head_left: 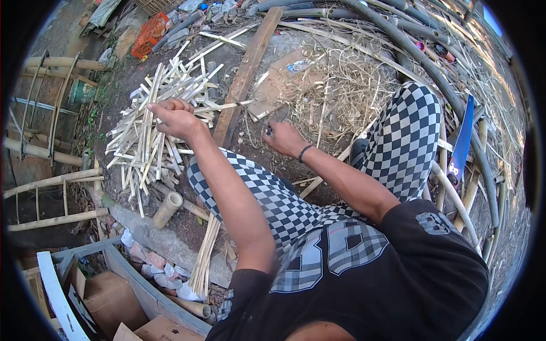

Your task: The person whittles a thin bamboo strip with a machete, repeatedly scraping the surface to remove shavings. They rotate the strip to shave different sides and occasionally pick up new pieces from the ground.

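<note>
Flat, pale split-bamboo strips (162,145) were heaped crisscross on the dirt ground (264,156), left of the rough wooden plank (248,68). The left hand (177,120) was curled above them; whether its grip was closed on one could not be told. A small dark object (269,131), mostly hidden, was clamped in the right hand (284,139).

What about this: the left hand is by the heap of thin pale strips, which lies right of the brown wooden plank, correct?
No: the head view shows the pale heap left of the brown plank, with the left hand by it.
</note>
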